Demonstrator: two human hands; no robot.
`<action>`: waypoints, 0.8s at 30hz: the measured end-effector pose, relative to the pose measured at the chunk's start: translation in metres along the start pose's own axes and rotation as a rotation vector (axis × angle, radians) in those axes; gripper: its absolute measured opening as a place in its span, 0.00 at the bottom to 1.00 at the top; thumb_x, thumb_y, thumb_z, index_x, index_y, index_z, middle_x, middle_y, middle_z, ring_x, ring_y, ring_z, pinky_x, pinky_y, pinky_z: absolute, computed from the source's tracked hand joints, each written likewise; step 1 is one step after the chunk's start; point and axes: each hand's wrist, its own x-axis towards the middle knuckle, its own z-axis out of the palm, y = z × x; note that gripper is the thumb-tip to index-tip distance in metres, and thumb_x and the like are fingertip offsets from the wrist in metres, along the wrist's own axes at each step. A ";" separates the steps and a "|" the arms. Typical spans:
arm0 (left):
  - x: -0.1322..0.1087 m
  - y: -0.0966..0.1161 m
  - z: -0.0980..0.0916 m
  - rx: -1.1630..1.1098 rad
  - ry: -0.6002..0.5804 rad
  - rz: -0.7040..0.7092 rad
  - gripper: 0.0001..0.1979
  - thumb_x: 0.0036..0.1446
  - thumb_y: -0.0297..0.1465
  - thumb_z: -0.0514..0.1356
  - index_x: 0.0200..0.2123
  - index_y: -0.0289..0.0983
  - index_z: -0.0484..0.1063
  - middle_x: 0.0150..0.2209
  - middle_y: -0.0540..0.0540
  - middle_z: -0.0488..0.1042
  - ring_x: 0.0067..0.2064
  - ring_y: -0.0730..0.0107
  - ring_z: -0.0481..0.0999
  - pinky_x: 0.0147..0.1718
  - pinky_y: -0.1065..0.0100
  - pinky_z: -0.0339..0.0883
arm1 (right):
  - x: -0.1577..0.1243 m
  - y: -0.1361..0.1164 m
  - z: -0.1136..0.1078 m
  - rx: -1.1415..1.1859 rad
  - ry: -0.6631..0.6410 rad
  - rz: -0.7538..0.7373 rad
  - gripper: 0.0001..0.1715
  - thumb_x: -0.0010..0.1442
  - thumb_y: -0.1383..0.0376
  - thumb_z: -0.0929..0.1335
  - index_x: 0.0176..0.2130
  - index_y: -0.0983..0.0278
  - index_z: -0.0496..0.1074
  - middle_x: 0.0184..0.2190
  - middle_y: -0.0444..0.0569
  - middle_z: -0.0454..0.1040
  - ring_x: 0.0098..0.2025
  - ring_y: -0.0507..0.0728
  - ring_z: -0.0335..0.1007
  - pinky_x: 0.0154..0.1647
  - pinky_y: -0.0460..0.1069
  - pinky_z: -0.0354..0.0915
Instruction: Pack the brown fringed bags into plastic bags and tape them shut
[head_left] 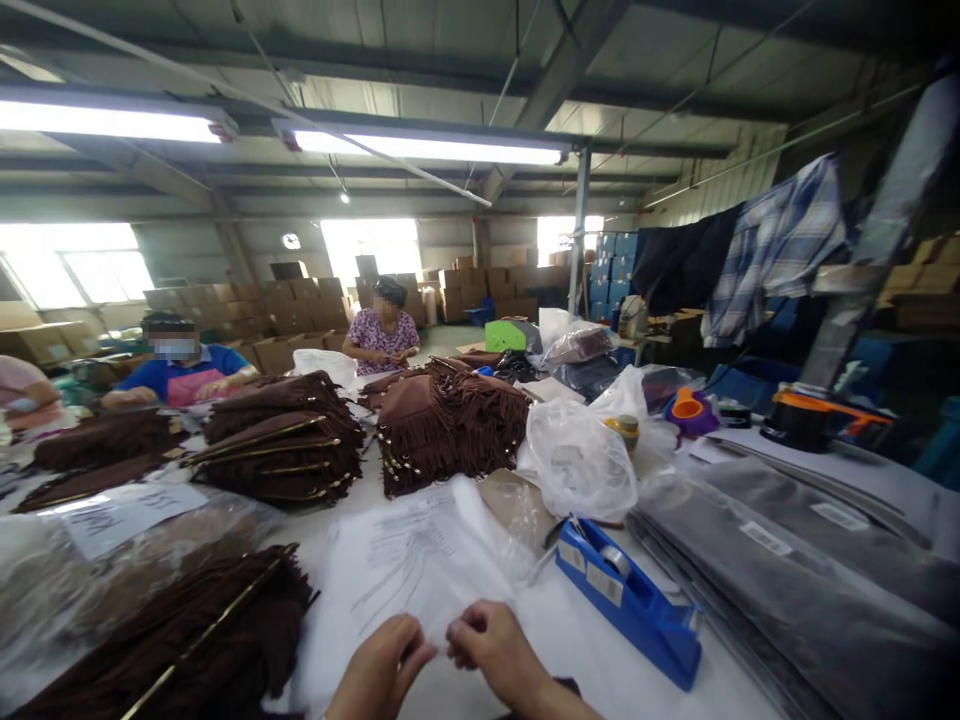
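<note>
My left hand point(386, 660) and my right hand point(499, 645) are close together at the bottom middle, a small gap apart, above a printed translucent plastic bag point(416, 550) on the white table. Both have curled fingers, with thumb drawn toward forefinger. Anything pinched in them is too small or hidden to make out. A blue tape dispenser point(634, 605) stands to the right of my right hand. Brown fringed fabric pieces with a gold strip point(217, 620) lie left of my left hand. A bit of dark material point(568, 686) shows beside my right wrist.
Stacks of brown fringed fabric point(454, 430) stand farther back, beside a crumpled white plastic bag point(577, 460). Grey bagged goods point(795, 550) cover the right side. A filled clear bag point(142, 560) lies at left. Co-workers point(382, 335) sit across the table.
</note>
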 end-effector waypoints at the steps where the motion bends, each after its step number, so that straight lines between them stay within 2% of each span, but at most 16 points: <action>1: -0.002 0.002 -0.002 0.022 0.002 0.000 0.11 0.63 0.32 0.52 0.28 0.37 0.66 0.30 0.47 0.71 0.32 0.68 0.70 0.33 0.68 0.64 | -0.003 0.000 0.000 0.024 -0.041 -0.007 0.11 0.54 0.62 0.66 0.30 0.69 0.72 0.28 0.51 0.77 0.27 0.53 0.72 0.25 0.44 0.63; 3: -0.005 0.010 -0.002 0.093 0.013 0.017 0.09 0.63 0.28 0.50 0.30 0.36 0.67 0.33 0.46 0.71 0.35 0.66 0.71 0.35 0.67 0.64 | -0.006 0.000 0.001 0.079 -0.119 0.019 0.18 0.55 0.55 0.66 0.35 0.69 0.71 0.34 0.53 0.77 0.30 0.54 0.74 0.24 0.44 0.63; 4: -0.007 0.015 0.000 0.138 0.021 0.033 0.09 0.63 0.26 0.49 0.31 0.36 0.68 0.34 0.45 0.71 0.36 0.66 0.71 0.36 0.66 0.64 | -0.006 0.001 0.003 0.098 -0.118 0.050 0.21 0.56 0.52 0.65 0.35 0.69 0.70 0.34 0.54 0.77 0.29 0.54 0.74 0.23 0.44 0.63; 6: -0.010 0.025 0.004 0.236 0.042 0.048 0.10 0.60 0.21 0.49 0.34 0.36 0.69 0.35 0.45 0.71 0.38 0.64 0.70 0.39 0.64 0.64 | -0.002 0.004 0.007 0.107 -0.031 0.107 0.24 0.55 0.50 0.65 0.32 0.70 0.69 0.31 0.56 0.77 0.26 0.54 0.73 0.22 0.44 0.63; 9: -0.016 0.035 0.010 0.386 0.085 -0.020 0.14 0.54 0.17 0.50 0.38 0.36 0.70 0.38 0.44 0.71 0.40 0.60 0.69 0.41 0.61 0.64 | 0.006 0.009 0.013 0.085 0.108 0.116 0.23 0.54 0.51 0.66 0.29 0.70 0.69 0.25 0.55 0.75 0.26 0.55 0.73 0.24 0.46 0.65; 13: -0.022 0.038 0.010 0.500 0.060 -0.070 0.17 0.55 0.15 0.47 0.39 0.35 0.71 0.38 0.41 0.72 0.42 0.55 0.69 0.40 0.57 0.64 | 0.010 0.012 0.015 0.064 0.126 0.041 0.25 0.53 0.48 0.66 0.28 0.69 0.70 0.23 0.54 0.75 0.27 0.56 0.73 0.26 0.47 0.66; 18: -0.024 0.040 0.004 0.316 -0.104 -0.089 0.13 0.57 0.19 0.49 0.38 0.29 0.72 0.39 0.33 0.73 0.44 0.51 0.70 0.41 0.54 0.63 | 0.007 0.011 0.011 -0.003 0.094 0.040 0.30 0.47 0.41 0.67 0.25 0.67 0.70 0.19 0.49 0.72 0.23 0.54 0.68 0.23 0.46 0.63; 21: -0.022 0.038 0.004 0.216 -0.095 -0.154 0.07 0.53 0.24 0.59 0.37 0.30 0.73 0.39 0.36 0.74 0.43 0.54 0.70 0.41 0.58 0.63 | 0.006 0.009 0.009 -0.085 0.088 0.059 0.32 0.42 0.39 0.67 0.21 0.66 0.69 0.15 0.47 0.68 0.19 0.53 0.64 0.20 0.46 0.59; 24: -0.018 0.029 0.002 0.102 -0.023 -0.250 0.12 0.47 0.35 0.67 0.33 0.34 0.73 0.35 0.43 0.75 0.38 0.62 0.71 0.37 0.66 0.63 | 0.007 0.006 0.006 -0.228 0.109 0.075 0.32 0.43 0.38 0.66 0.17 0.65 0.68 0.14 0.47 0.67 0.18 0.54 0.63 0.21 0.47 0.60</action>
